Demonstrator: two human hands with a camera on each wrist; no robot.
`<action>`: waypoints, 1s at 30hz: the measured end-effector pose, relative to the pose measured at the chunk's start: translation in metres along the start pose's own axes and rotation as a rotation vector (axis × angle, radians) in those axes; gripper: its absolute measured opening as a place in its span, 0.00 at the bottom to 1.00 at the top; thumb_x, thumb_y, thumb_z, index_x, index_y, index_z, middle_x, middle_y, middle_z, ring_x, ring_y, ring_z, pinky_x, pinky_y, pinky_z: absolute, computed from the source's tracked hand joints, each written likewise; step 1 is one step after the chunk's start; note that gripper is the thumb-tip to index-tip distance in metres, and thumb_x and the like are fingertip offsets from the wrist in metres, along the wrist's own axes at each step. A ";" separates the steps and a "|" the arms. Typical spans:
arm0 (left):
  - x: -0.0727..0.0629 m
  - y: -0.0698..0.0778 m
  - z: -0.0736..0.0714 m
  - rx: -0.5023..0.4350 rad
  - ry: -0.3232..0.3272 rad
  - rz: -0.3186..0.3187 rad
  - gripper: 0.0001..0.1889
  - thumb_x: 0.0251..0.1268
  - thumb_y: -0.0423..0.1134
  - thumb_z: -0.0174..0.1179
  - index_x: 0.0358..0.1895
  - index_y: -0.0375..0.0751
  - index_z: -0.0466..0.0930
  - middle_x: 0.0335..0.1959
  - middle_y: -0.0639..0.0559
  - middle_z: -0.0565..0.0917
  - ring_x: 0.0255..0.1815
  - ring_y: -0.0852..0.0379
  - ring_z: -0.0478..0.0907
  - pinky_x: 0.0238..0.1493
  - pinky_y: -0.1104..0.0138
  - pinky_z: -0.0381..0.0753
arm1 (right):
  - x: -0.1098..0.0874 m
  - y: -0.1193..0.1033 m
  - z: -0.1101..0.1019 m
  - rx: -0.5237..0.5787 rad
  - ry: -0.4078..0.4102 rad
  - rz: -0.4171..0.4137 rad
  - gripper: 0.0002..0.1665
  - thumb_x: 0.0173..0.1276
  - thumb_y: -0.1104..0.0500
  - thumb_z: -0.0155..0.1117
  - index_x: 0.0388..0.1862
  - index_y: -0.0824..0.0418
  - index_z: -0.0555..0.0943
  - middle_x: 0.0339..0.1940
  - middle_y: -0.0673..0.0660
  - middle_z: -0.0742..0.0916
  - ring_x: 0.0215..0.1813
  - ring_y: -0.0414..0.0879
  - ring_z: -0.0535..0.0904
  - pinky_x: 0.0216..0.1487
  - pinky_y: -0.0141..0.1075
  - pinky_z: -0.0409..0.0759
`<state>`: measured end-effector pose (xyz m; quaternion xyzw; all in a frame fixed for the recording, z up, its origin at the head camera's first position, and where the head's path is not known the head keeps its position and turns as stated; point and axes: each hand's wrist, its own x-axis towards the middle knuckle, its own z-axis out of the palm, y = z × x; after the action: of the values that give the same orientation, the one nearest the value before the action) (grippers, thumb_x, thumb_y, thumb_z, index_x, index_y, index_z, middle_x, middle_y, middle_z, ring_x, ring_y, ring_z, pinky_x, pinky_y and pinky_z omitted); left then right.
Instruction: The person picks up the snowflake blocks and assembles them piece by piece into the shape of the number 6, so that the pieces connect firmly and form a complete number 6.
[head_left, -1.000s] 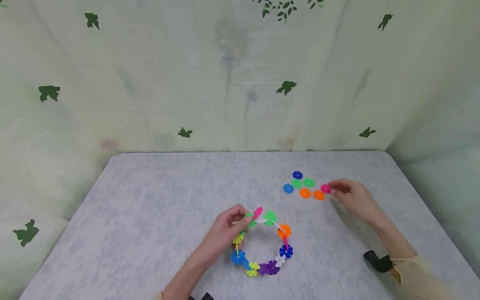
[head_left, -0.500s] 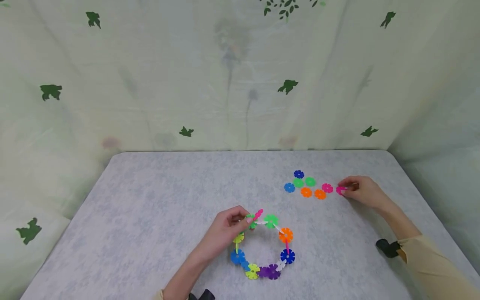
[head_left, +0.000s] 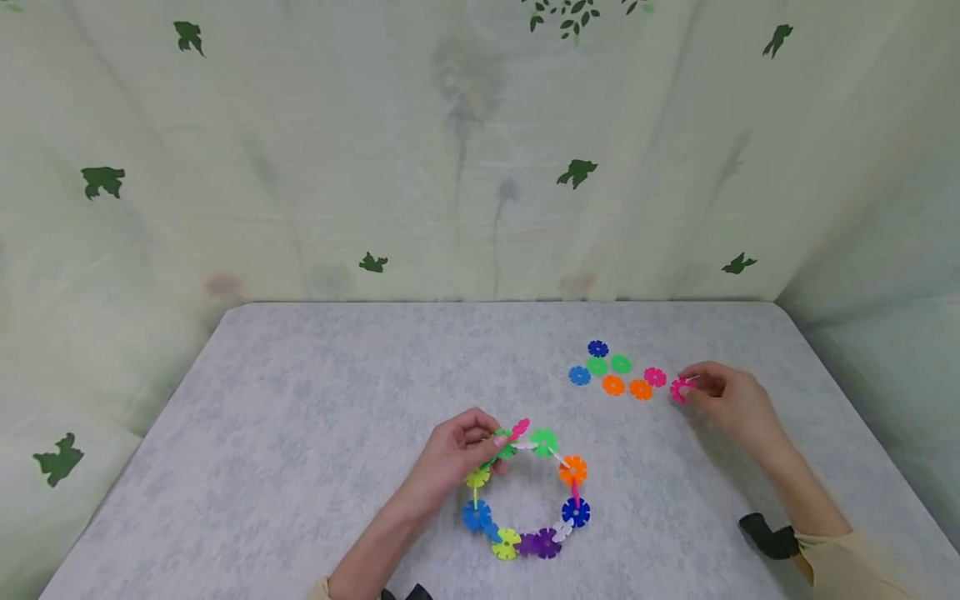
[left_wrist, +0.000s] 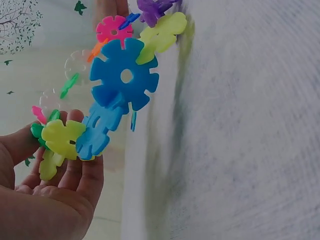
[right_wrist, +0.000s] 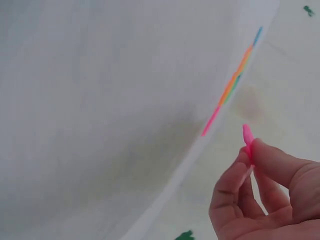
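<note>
My left hand (head_left: 459, 454) pinches a ring of interlocked, notched plastic snowflake discs at a green disc (head_left: 506, 444) on its upper left. Blue discs (left_wrist: 125, 75), a purple one (head_left: 546, 543) and an orange one (head_left: 573, 471) are among the ring's links, and the left wrist view shows it raised above the tabletop. A pink disc (head_left: 521, 429) stands up from the ring beside the left thumb. Between thumb and fingertips, my right hand (head_left: 738, 408) pinches a separate pink snowflake disc (right_wrist: 248, 142), held above the table and seen edge-on in the right wrist view.
Loose discs lie flat at the table's back right: a pink one (head_left: 655, 377), orange ones (head_left: 613, 385), green ones (head_left: 621, 364), a light blue one (head_left: 579, 376) and a dark blue one (head_left: 597, 348). A patterned curtain (head_left: 300, 167) hangs behind the grey table (head_left: 300, 400).
My right hand has moved right from the loose discs with a pink disc in its fingertips, then slightly nearer. A second pink disc stays on the table. The left hand holds the ring nearly still.
</note>
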<state>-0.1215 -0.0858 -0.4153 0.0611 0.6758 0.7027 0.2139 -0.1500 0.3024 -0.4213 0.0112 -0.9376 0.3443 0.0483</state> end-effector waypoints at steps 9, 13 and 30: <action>-0.003 0.006 0.007 0.028 0.001 -0.021 0.12 0.63 0.39 0.68 0.41 0.34 0.78 0.30 0.48 0.83 0.26 0.53 0.79 0.32 0.68 0.77 | -0.031 -0.055 0.019 0.124 0.109 -0.040 0.14 0.69 0.64 0.65 0.53 0.61 0.83 0.43 0.57 0.86 0.38 0.51 0.81 0.33 0.32 0.82; -0.005 0.006 0.007 0.023 -0.009 -0.016 0.12 0.63 0.39 0.68 0.40 0.33 0.79 0.30 0.47 0.84 0.27 0.52 0.81 0.33 0.67 0.79 | -0.039 -0.078 0.025 0.231 0.073 -0.038 0.14 0.70 0.62 0.64 0.54 0.60 0.83 0.43 0.55 0.86 0.39 0.55 0.82 0.35 0.37 0.84; -0.006 0.006 0.010 0.005 -0.033 0.023 0.12 0.62 0.37 0.69 0.40 0.31 0.79 0.31 0.44 0.84 0.26 0.54 0.82 0.34 0.67 0.81 | -0.063 -0.138 0.065 0.654 -0.010 -0.145 0.13 0.66 0.60 0.68 0.50 0.54 0.85 0.42 0.51 0.87 0.41 0.48 0.86 0.43 0.39 0.84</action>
<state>-0.1140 -0.0792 -0.4072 0.0809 0.6731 0.7025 0.2167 -0.0848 0.1541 -0.3876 0.0946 -0.7745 0.6224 0.0620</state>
